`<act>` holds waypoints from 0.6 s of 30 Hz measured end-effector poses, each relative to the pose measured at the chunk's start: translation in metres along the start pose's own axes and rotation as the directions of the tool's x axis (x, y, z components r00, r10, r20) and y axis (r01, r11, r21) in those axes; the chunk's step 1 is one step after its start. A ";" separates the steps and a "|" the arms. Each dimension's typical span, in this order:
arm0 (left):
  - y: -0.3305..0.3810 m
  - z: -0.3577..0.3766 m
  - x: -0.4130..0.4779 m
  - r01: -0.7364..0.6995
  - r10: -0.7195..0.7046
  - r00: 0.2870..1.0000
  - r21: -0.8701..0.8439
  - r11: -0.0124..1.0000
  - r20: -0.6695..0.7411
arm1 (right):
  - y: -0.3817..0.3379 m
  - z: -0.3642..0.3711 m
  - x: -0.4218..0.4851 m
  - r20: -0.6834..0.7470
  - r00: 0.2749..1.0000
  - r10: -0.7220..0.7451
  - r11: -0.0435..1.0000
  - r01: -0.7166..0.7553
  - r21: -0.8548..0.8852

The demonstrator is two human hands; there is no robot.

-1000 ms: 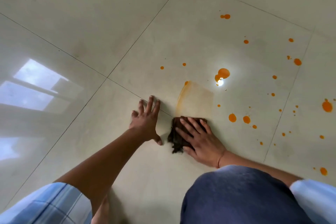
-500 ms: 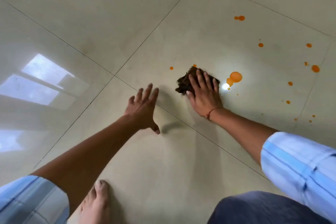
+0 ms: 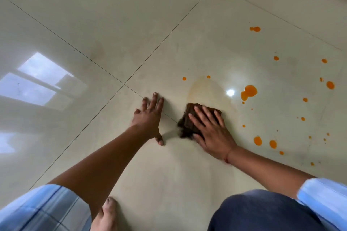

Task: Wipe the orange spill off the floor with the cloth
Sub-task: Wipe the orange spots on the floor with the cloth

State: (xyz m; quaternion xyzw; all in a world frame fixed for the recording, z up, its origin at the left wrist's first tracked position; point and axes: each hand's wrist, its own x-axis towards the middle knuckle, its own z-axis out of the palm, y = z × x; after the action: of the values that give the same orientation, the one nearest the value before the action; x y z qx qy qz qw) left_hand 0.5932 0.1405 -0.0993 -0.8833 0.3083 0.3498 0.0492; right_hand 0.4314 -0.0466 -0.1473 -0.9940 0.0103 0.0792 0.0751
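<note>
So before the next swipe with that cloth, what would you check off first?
1. Right hand flat on the cloth: ok.
2. Left hand braced on the floor, clear of the cloth: ok.
3. Big orange blob wiped: not ok, it lies beyond the cloth to the right.
4. Faint smear ahead of the cloth gone: not ok.
5. Small drops on the right cleared: not ok.
6. Cloth can soak up more: cannot tell.
</note>
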 end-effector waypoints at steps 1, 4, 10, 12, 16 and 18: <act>-0.001 0.000 0.000 -0.002 0.002 1.000 -0.002 1.000 -0.004 | 0.015 -0.004 0.001 -0.017 1.000 0.001 1.000 -0.001 0.019; -0.003 0.003 0.003 -0.009 0.009 1.000 -0.002 1.000 -0.013 | 0.055 -0.024 0.080 -0.112 0.911 0.397 0.917 -0.389 0.094; -0.005 0.003 0.000 -0.003 0.000 1.000 -0.088 0.996 -0.029 | -0.014 -0.012 0.102 -0.037 0.999 0.031 0.999 -0.030 0.036; -0.005 0.002 -0.003 0.005 -0.007 1.000 -0.091 0.996 -0.024 | -0.002 -0.008 0.055 -0.007 0.992 -0.129 0.992 0.129 0.003; -0.002 0.000 -0.001 0.009 -0.010 1.000 -0.045 0.999 -0.012 | 0.033 -0.029 0.115 -0.057 0.977 0.204 0.978 -0.202 0.049; -0.002 -0.001 -0.001 0.017 -0.017 1.000 -0.041 0.999 0.002 | 0.007 -0.027 0.121 -0.048 0.969 0.241 0.970 -0.239 0.052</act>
State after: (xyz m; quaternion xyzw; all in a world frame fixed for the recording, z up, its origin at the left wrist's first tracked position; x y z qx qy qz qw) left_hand 0.5945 0.1424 -0.0984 -0.8864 0.2932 0.3565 0.0343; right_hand 0.5546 -0.0585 -0.1412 -0.9852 0.1343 0.0607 0.0876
